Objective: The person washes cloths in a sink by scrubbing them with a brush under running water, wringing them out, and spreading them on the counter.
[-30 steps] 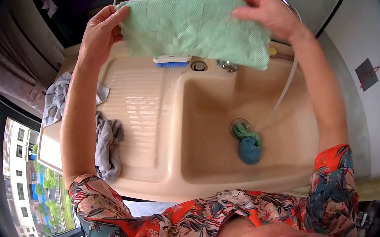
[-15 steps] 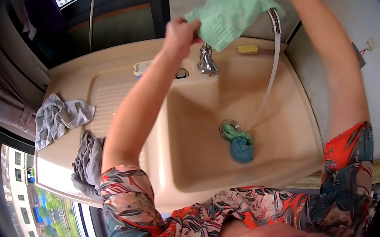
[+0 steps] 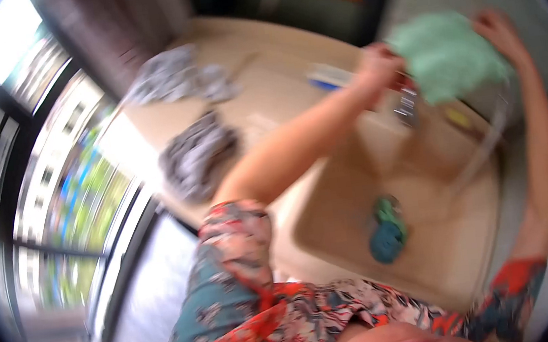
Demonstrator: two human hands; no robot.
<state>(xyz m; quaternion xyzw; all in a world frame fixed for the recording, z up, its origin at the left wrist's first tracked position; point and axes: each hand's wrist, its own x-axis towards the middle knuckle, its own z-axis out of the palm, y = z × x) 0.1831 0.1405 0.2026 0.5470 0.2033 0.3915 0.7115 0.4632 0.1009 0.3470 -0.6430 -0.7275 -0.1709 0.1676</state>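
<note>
— What do you have in hand?
— One green cloth (image 3: 447, 57), textured, held up behind the basin at the wall side. My left hand (image 3: 382, 67), fingers curled, pinches its left edge. My right hand (image 3: 500, 36), blurred, pinches its upper right edge. The cloth hangs loosely between the two.

— What stands near it?
— One metal tap (image 3: 406, 106), just beside and below my left hand. One yellow item (image 3: 459, 117) on the back ledge, below the cloth; type too blurred to tell. One white brush (image 3: 330, 73), blue underneath, to the left of my left hand.

— In the basin?
— One beige sink basin (image 3: 333, 211). Inside, one rounded bundle (image 3: 388, 239), dark teal with a green upper end, on the floor of it.

— On the counter to the left?
— Two cloths, apart: one dark grey cloth (image 3: 201, 155), crumpled, near my left forearm; one pale grey cloth (image 3: 172, 78), rumpled, farther back.
</note>
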